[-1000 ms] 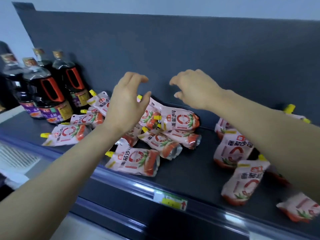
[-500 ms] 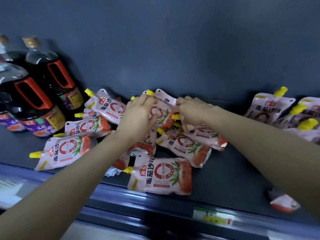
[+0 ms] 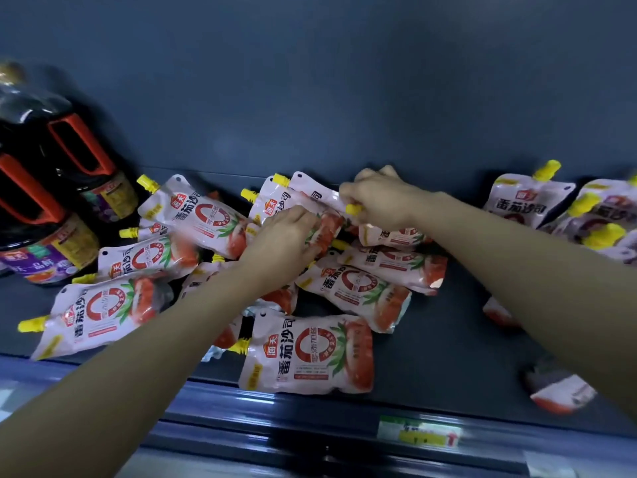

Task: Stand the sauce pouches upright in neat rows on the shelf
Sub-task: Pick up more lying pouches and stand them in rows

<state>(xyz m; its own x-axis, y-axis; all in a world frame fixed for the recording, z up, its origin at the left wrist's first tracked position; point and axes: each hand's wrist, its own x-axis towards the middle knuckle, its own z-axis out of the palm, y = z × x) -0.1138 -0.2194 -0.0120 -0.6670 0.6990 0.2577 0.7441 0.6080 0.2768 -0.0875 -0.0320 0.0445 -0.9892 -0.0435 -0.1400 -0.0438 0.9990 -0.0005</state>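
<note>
Sauce pouches (image 3: 310,353) lay heaped flat on the shelf (image 3: 448,339). At its twelve o'clock, the left hand (image 3: 282,239) gripped one pouch (image 3: 272,207) and the right hand (image 3: 375,198) clenched another pouch (image 3: 393,234). Dark-filled bottles (image 3: 41,215) stood at nine o'clock.

Shop — price tag (image 3: 418,432) on shelf rail (image 3: 275,419), identical sauce pouches (image 3: 310,353), bottles (image 3: 41,201).

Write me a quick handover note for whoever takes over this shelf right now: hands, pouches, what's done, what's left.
Left hand: grips back pouch atop the pile.
Right hand: grips neighbouring pouch at its yellow spout.
Things: pile lies flat on the shelf; leaning pouches at the back wall, right; soy sauce bottles left.
Done: no neat row yet.
Left: stand every pouch upright in rows.
</note>
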